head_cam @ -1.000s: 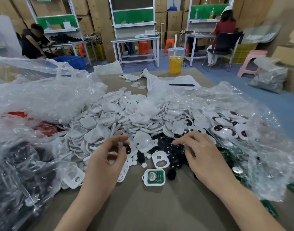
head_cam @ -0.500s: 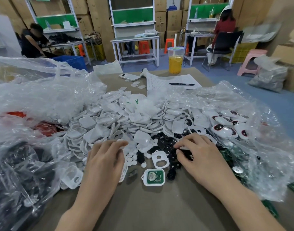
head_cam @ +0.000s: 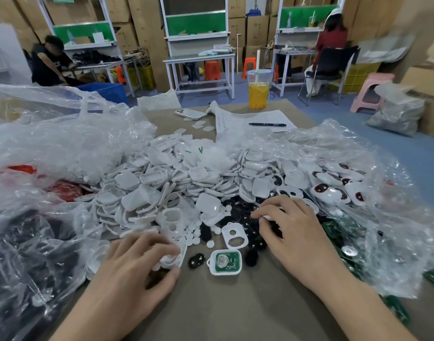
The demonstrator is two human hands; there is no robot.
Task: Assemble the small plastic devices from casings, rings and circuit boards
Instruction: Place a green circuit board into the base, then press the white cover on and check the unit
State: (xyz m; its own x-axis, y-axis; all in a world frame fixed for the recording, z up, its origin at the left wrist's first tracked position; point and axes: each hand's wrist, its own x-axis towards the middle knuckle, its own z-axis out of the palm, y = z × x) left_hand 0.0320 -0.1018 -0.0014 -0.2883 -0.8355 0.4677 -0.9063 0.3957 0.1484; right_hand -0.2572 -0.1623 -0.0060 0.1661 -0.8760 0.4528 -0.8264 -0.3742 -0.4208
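Hundreds of white casings (head_cam: 176, 183) lie heaped across the middle of the desk (head_cam: 235, 311), spilling out of clear bags (head_cam: 63, 143). Black rings (head_cam: 245, 217) are scattered along the near side of the heap, and green circuit boards (head_cam: 334, 228) sit towards the right edge. Nearest the front edge, between the two hands, an open casing (head_cam: 225, 262) lies flat with a board already seated in it.

The left hand (head_cam: 135, 264) is curled over a loose shell (head_cam: 173, 259) at the heap's near-left fringe, with the fingers on top and the thumb below. The right hand (head_cam: 294, 235) has its fingertips bent down into the rings. Whether it pinches one cannot be told.

These parts look very light and stiff, with smooth, slippery moulded plastic that would skate on the desk if pushed. The shells are probably best taken by their rims, between thumb and forefinger. The rings are small enough to need a fingertip pinch. The boards look like the fragile piece, so it seems safest to hold them by the edges and keep off the metal contact.
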